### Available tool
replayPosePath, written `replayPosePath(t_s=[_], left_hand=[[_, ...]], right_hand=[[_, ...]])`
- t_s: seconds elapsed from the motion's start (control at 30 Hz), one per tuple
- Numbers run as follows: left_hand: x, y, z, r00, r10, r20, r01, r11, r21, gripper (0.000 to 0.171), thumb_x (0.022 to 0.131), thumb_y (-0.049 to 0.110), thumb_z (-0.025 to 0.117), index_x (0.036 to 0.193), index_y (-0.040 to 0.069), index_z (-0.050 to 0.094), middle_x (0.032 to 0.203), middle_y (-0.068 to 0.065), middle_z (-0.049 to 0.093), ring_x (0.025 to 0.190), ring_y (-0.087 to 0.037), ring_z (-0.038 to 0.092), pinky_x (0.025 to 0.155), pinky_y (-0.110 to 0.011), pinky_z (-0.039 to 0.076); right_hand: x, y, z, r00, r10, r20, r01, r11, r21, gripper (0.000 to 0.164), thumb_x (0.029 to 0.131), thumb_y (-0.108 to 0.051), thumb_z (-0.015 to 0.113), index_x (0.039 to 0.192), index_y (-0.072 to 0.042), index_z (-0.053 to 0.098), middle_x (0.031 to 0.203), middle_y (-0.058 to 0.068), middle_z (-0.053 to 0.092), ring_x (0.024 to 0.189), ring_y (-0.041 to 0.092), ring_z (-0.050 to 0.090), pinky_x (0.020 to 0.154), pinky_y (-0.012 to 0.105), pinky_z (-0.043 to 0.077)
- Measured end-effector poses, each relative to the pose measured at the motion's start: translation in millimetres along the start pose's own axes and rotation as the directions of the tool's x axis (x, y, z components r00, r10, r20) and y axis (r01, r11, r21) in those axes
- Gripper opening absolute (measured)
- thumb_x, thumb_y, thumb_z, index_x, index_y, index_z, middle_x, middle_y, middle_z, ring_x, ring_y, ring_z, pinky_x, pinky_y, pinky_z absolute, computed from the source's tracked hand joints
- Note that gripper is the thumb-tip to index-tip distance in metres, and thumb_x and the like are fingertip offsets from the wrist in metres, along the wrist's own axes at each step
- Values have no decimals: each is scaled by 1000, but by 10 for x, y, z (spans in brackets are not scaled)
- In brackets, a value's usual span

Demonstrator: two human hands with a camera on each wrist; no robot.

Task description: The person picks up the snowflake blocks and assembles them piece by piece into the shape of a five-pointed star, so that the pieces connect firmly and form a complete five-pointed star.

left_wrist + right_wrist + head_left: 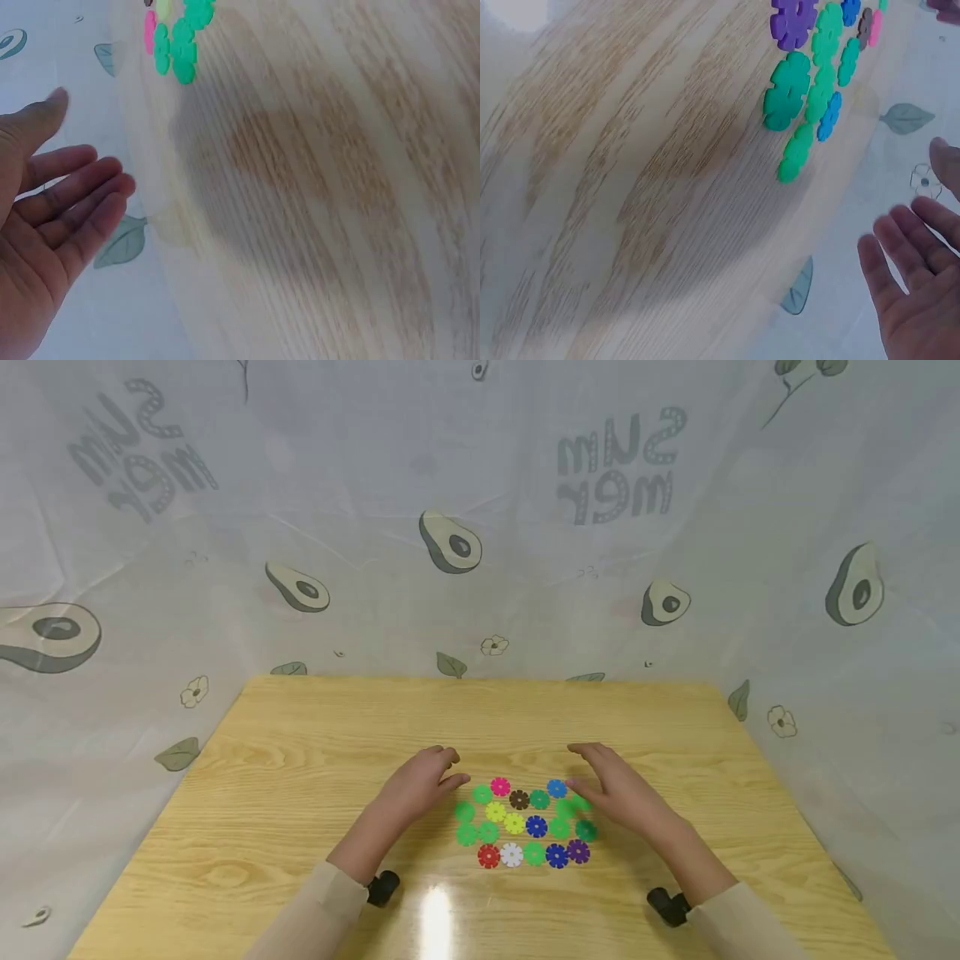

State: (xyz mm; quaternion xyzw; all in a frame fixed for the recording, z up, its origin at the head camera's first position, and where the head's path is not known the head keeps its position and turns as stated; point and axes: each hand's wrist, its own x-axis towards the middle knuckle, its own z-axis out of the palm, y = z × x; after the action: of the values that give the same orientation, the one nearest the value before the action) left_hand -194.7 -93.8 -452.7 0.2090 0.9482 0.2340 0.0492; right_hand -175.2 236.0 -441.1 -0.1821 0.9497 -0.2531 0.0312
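Several flat, notched plastic discs (536, 853) lie in uneven rows on the table between my hands. A red disc (484, 858), a white one and a purple disc (578, 846) are in the row closest to me. Farther back are a pink disc (500, 782), a brown disc (514, 800), two yellow ones and many greens. My left hand (420, 785) hovers beside the group's left end, holding nothing, fingers loosely bent in the left wrist view. Over the right end, my right hand (617, 787) is raised with relaxed fingers and an empty palm (922, 322); its thumb overlaps the discs near a light blue disc (557, 784).
The wooden table (337, 718) reaches back to a pale cloth (360, 610) printed with avocados and leaves, which hangs behind it and along both sides. A black wrist camera (383, 888) is under the left wrist, another (667, 907) under the right.
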Motion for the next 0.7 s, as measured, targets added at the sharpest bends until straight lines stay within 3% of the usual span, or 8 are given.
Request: replayPosePath(t_s=[0.17,0.33,0.53,0.7], left_hand=[[15,-65,-9,997,43,64,-38,996,-75,30,100,17,72,120,-5,69,111,-19,73,103,-32,70,90,-47,59],[40,-124,23,983,123,139,-117,992,-50,21,97,5,73,114,-7,72,102,-17,75,91,-25,68,83,-40,59],[48,-115,72,975,165,146,-162,986,-34,8,93,-8,68,96,-3,74,80,-6,61,76,-15,44,70,-29,39],[36,-137,106,968,201,148,-197,980,-39,12,89,-13,66,91,-2,72,79,-7,57,76,-15,43,69,-27,38]], right_hand=[[-12,89,7,999,-8,38,5,998,65,46,106,-17,63,146,5,53,143,25,59,129,49,58,104,61,54],[-22,168,18,993,-21,116,15,998,58,36,101,-5,65,134,7,61,130,24,68,121,45,63,99,58,57],[-24,277,59,982,-21,186,9,998,68,32,95,-1,72,125,7,65,119,20,71,109,38,67,94,53,59],[0,311,97,979,-51,198,45,998,39,30,92,-3,76,120,4,67,112,14,69,101,29,66,88,46,59]])
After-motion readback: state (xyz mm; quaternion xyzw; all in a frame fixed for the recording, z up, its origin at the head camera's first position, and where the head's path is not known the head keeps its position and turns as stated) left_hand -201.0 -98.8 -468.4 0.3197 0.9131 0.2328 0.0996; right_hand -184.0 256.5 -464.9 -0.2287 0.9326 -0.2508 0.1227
